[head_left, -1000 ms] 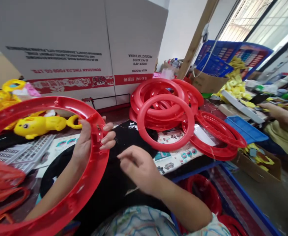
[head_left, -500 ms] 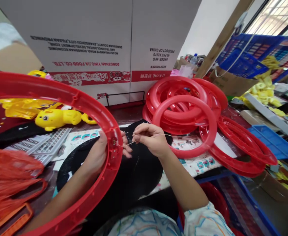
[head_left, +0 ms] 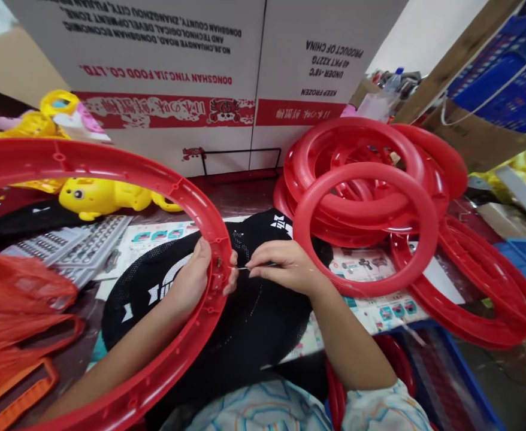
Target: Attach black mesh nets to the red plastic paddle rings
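My left hand [head_left: 195, 269] grips the rim of a large red plastic ring [head_left: 164, 170], thumb on the near side and fingertips curled round the far edge. The ring's ribbed, hollow inner side faces me, with small fittings in it near the fingers. Just right of that rim, my right hand [head_left: 285, 266] pinches a thin pale string [head_left: 242, 268], which runs taut to the ring by the left fingertips. Whether it is thread or wire, I cannot tell. Below both hands lies black mesh fabric [head_left: 263, 317] with white print.
Several red rings [head_left: 362, 203] are piled on the right of the table. Yellow toy animals [head_left: 105, 196], trays of small parts [head_left: 87, 245] and an orange plastic bag [head_left: 15, 305] lie left. A white carton [head_left: 155, 54] stands behind. A blue crate [head_left: 465, 377] is at lower right.
My right hand has drawn in closer to a level pinch on the string, and the left fingers have curled tighter round the rim. The view has shifted, showing more print on the fabric.
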### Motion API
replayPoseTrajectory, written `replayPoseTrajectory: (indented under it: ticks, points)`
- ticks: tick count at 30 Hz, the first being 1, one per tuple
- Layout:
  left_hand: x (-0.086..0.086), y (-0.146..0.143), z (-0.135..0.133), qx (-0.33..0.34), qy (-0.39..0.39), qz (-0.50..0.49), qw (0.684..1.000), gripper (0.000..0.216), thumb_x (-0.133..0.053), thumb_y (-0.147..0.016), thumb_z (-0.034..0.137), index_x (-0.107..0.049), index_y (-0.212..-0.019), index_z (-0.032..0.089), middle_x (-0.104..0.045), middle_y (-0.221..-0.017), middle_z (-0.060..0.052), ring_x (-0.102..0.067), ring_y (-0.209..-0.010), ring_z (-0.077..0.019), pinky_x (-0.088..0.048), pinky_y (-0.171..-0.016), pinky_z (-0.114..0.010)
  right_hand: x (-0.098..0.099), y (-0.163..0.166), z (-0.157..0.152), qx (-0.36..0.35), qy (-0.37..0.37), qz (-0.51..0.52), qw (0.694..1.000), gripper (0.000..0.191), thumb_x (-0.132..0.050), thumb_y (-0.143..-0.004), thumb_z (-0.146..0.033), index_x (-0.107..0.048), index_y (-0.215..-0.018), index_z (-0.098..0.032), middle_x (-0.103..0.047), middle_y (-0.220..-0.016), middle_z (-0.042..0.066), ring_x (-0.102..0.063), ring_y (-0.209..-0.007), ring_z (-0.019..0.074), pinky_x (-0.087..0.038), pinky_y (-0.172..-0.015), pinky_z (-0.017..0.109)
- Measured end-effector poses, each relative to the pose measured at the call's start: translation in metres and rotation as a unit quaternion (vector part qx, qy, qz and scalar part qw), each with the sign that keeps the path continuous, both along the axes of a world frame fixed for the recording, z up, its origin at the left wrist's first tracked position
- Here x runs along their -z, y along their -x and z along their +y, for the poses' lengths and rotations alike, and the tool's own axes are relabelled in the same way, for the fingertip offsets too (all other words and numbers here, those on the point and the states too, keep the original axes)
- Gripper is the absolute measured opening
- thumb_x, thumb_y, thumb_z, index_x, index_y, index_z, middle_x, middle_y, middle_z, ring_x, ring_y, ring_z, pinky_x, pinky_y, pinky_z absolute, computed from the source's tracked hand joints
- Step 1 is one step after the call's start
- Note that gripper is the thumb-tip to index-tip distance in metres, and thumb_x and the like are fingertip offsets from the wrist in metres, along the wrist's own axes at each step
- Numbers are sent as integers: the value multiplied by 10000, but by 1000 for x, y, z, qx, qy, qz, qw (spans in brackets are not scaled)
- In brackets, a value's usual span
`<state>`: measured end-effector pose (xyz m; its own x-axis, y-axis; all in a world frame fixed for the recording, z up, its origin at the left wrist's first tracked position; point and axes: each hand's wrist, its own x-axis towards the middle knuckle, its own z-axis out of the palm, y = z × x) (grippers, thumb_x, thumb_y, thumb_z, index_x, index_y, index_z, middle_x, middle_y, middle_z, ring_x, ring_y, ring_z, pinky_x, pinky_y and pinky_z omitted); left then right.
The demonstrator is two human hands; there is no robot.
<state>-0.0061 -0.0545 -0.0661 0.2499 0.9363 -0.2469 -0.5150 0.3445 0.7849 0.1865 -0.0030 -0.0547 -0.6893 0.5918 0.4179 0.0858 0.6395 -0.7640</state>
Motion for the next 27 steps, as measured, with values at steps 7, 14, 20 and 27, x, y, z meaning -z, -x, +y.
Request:
replayPoseTrajectory:
  ticks: [7,14,20,27]
  points:
    - [7,-3,-9,25,31,-6,999,552,-447,-850,686,-567,-803,149,-576,-604,-32,-484,-476,-119,-413,-484,-239,10,5,-3,2,-76,-20,997,116,-581,-911,-208,-679,-921,-148,-700,-890,64,-661,-799,109,-545,-731,222]
    - [8,-7,-15,37,46,-15,998,458,-527,-829,648,-537,-936,203,-573,-762,-11,-529,-559,-129,-424,-467,-227,5,4,-7,30,-233,-94,968,169,-530,-927,-180,-675,-848,-146,-690,-877,80,-603,-814,159,-494,-748,306]
    - [10,-10,-21,85,64,4,994,479,-520,-846,632,-397,-1191,324,-525,-757,24,-504,-540,-120,-387,-461,-206,10,12,-11,55,-302,-111,945,179,-502,-927,-164,-660,-843,-165,-680,-900,58,-599,-837,151,-494,-767,290]
    - [11,-11,-25,118,57,27,991,543,-602,-827,528,-301,-1239,344,-553,-801,23,-507,-561,-121,-360,-454,-184,15,10,-9,54,-246,-66,966,164,-500,-938,-181,-648,-875,-146,-650,-878,60,-587,-802,127,-507,-774,255]
